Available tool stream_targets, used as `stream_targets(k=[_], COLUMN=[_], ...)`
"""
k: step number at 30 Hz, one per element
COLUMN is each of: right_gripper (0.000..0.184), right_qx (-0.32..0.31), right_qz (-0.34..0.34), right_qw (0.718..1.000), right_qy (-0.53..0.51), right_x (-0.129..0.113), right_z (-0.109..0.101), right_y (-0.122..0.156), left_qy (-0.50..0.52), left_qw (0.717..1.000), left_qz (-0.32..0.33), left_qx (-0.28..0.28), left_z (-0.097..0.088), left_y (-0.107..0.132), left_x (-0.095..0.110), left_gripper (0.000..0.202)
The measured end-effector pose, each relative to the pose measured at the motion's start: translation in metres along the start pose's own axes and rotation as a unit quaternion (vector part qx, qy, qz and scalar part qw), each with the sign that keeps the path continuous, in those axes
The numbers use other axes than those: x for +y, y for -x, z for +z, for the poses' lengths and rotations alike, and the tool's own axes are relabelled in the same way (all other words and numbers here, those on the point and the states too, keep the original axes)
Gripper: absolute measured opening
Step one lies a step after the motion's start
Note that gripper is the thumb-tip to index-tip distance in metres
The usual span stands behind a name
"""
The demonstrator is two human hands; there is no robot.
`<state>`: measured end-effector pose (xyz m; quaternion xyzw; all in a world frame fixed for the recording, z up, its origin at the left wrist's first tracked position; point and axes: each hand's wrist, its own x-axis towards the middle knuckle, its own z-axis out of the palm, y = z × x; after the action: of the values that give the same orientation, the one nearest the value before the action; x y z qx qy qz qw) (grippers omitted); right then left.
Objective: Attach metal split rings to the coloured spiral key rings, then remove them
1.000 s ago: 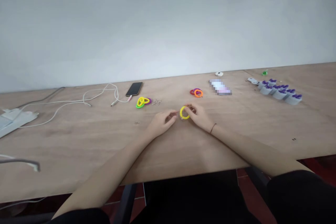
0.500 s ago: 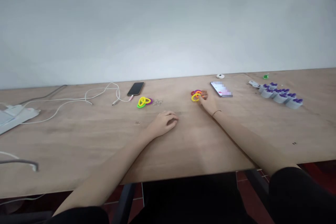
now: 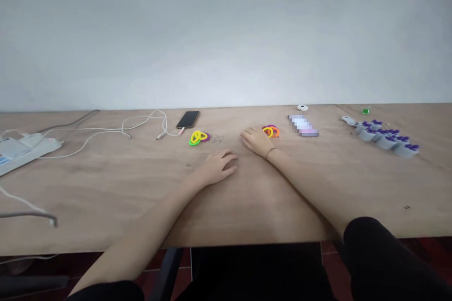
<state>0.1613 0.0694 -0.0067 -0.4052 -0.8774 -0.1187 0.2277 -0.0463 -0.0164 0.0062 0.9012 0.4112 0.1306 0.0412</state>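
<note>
Resting palm down on the wooden tabletop (image 3: 106,183), the right hand (image 3: 257,142) lies open and empty, its fingers stretched toward the left and grasping nothing. Just beyond its thumb side sits a small heap of spiral hair coils (image 3: 270,131) in yellow, orange and purple-red, very near the hand but apparently not touched by it. A thin bracelet (image 3: 271,152) circles the right wrist. The left hand (image 3: 217,168) is also unclenched and empty, with its fingers lightly curved on the wood, just to the left of the right hand and closer to the person.

Ahead of the left hand lies a second heap of spiral hair coils (image 3: 198,138) in green, yellow and purple, with small metal rings (image 3: 216,139) just beside it. Farther ahead and left is a black smartphone (image 3: 188,119) joined to a white cable (image 3: 141,124), which runs toward a white power strip (image 3: 24,148). Well right of the right hand stand grey cups with purple tops (image 3: 386,137), and a pixelated flat item (image 3: 302,125) lies between them and the first heap.
</note>
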Motion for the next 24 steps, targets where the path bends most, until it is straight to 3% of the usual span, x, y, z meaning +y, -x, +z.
stream_targets(k=[2,7,12,17,20,24], right_gripper=[0.022,0.026,0.020,0.022,0.023,0.015], right_qx=[-0.052,-0.141,-0.216,-0.218,-0.185,-0.087], right_qz=[-0.047,-0.091,-0.118,-0.121,-0.090,-0.008], right_qw=[0.998,0.985,0.963,0.960,0.973,0.994], right_qy=[-0.002,0.045,0.110,0.124,0.106,-0.064], right_x=[-0.015,-0.036,-0.037,-0.025,-0.018,-0.018], right_z=[0.003,0.003,-0.001,-0.008,-0.012,-0.017], right_y=[-0.020,-0.060,-0.070,-0.055,-0.036,0.006], left_qy=[-0.002,-0.010,-0.010,-0.011,-0.003,0.012], left_qw=[1.000,0.999,0.999,1.000,0.999,0.988], left_qz=[-0.003,-0.020,-0.014,-0.017,-0.031,-0.120], left_qx=[-0.015,-0.035,-0.031,-0.024,0.007,0.097], left_z=[-0.002,-0.005,-0.004,-0.005,-0.003,0.006], left_y=[0.002,0.003,0.003,0.003,0.001,-0.006], left_x=[0.000,0.006,0.006,0.008,0.009,0.009], left_gripper=[0.039,0.041,0.040,0.038,0.035,0.035])
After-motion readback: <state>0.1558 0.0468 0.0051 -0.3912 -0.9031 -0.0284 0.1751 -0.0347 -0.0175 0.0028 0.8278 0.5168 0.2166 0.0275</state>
